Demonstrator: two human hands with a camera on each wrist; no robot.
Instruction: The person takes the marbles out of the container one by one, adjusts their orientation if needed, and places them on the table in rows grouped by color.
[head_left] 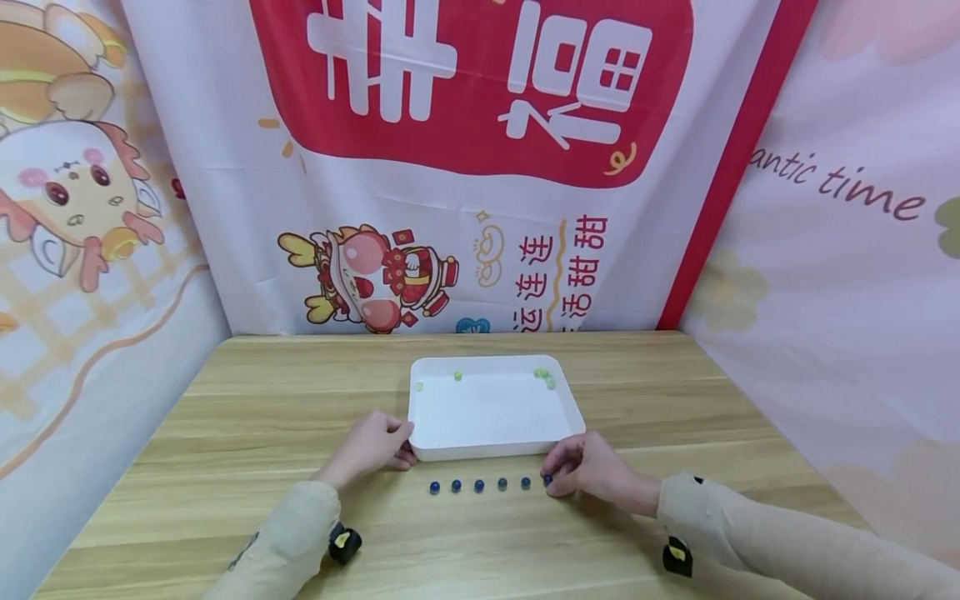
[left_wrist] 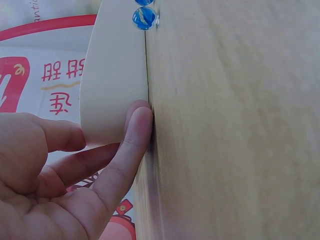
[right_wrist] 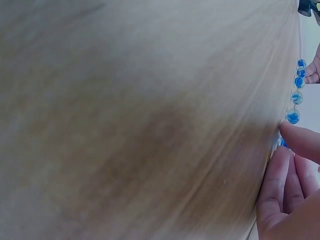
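A white tray (head_left: 487,408) stands on the table. My left hand (head_left: 375,443) holds its near left corner; in the left wrist view the thumb (left_wrist: 67,136) touches the rim and a fingertip (left_wrist: 140,117) lies low on the wall by the tabletop. In front of the tray, several blue marbles (head_left: 479,485) form a row parallel to its near side. At the row's right end my right hand (head_left: 596,473) pinches a blue marble (head_left: 547,480) between thumb and fingers, low at the table surface. That marble is mostly hidden by the fingers in the right wrist view.
Inside the tray, a few yellow-green marbles lie along the far side: a cluster (head_left: 543,376) in the far right corner, one marble (head_left: 458,377) near the middle and another (head_left: 420,387) at the left. Printed cloths (head_left: 480,200) hang around the wooden table (head_left: 300,375).
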